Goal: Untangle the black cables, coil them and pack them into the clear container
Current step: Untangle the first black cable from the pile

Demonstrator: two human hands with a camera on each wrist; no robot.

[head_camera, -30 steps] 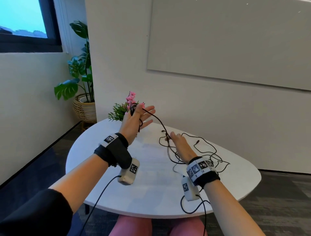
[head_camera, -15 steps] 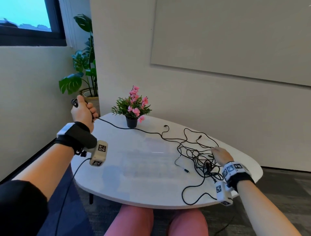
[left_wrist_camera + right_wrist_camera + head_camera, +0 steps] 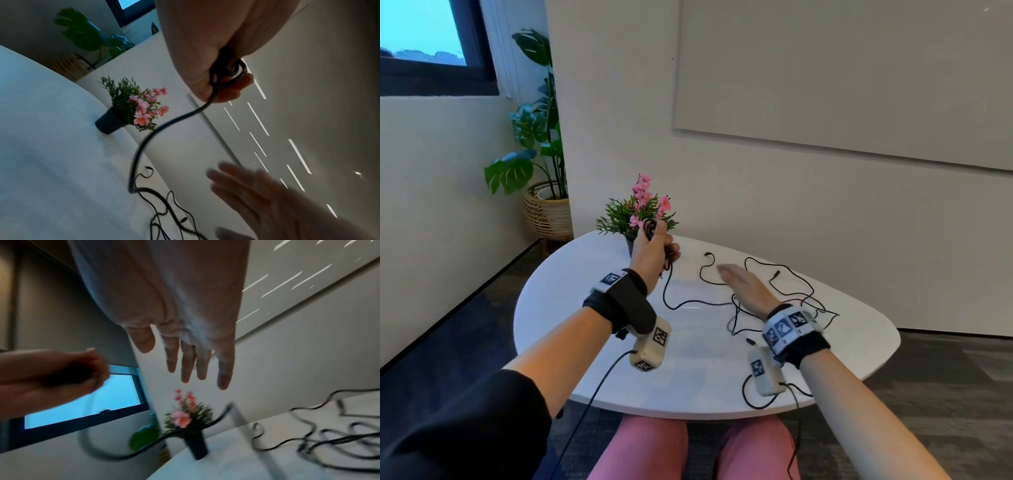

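My left hand is raised above the table's far left part and grips a small coil of black cable. From the fist the cable hangs down and runs right into a loose tangle of black cables on the white table. My right hand hovers over that tangle with straight, spread fingers and holds nothing. The left fist shows blurred in the right wrist view. No clear container is in view.
A small pot of pink flowers stands at the table's far left edge, just behind my left hand. A large leafy plant in a wicker basket stands on the floor in the corner. My legs are under the near table edge.
My left hand has swung back from the far left to above the table in front of the flowers, still holding the coil. My right hand has lifted off the tangle and moved left, fingers spread.
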